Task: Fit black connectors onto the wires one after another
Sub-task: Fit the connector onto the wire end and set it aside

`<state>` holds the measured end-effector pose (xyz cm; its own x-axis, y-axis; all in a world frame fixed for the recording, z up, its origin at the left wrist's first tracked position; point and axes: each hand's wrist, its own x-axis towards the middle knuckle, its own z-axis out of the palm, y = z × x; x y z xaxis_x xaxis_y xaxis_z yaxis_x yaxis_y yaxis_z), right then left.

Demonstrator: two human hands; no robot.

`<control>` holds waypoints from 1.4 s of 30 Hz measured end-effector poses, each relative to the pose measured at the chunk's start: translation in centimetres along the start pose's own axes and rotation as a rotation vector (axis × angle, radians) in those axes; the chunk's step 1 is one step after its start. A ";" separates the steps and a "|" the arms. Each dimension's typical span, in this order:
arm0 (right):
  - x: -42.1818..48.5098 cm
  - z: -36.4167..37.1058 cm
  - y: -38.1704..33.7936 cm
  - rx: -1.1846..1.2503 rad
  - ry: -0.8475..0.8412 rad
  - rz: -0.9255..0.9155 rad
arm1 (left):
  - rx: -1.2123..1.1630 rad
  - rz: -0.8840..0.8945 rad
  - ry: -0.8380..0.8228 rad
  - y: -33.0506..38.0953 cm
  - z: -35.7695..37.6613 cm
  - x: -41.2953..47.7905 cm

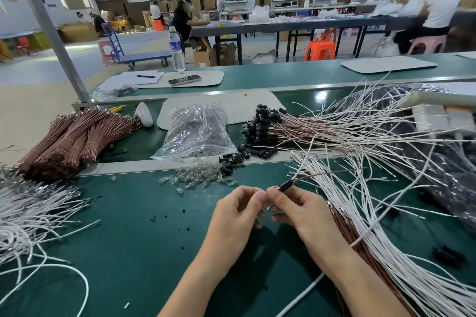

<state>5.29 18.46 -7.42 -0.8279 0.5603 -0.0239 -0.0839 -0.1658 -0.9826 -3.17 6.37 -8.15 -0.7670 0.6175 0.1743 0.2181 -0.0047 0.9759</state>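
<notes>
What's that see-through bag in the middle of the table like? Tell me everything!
The bag is clear, crinkly, shiny plastic, slumped in a heap on the green table. Small clear pieces show dimly inside. Its near edge lies flat, with loose black connectors beside its right corner. Nobody touches it.

Near the middle of the worktop (134, 234) our left hand (238, 210) and right hand (296, 207) meet, pinching one wire (322, 175) between them. A connector (286, 185) sits on it just behind the right hand. Loose wires (373, 213) fan out to our right, and another spread (31, 211) lies far left. Behind the hands we find a pile of small bulbs (198, 177), and behind that a plastic bag (195, 131) with loose connectors (233, 158) at its right corner. Banded wire bundles (74, 136) lie left of the bag, fitted wires (270, 126) right of it. Farther back are a water bottle (176, 49) and a phone (184, 80).
</notes>
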 end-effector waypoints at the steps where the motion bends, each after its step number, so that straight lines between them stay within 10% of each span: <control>1: 0.0 0.0 0.0 0.027 0.015 0.004 | 0.062 0.026 0.046 0.0 -0.4 0.1; 6: 0.0 -0.3 -0.4 0.157 0.043 0.062 | 0.800 0.011 0.606 -1.0 -6.3 1.1; 15: -0.1 -0.5 -0.9 0.270 0.017 0.113 | 1.099 -0.213 0.528 -1.9 -8.0 1.3; 23: 0.2 -0.5 -0.6 0.308 0.020 0.124 | 0.062 0.052 0.343 0.9 -1.9 0.4; 42: 0.4 -0.6 0.0 0.264 -0.007 0.101 | -0.290 -0.019 0.128 0.6 1.3 -0.6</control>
<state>5.27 19.20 -7.57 -0.8432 0.5247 -0.1175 -0.1410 -0.4267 -0.8934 -1.77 7.00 -7.84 -0.8428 0.5161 0.1527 0.0358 -0.2293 0.9727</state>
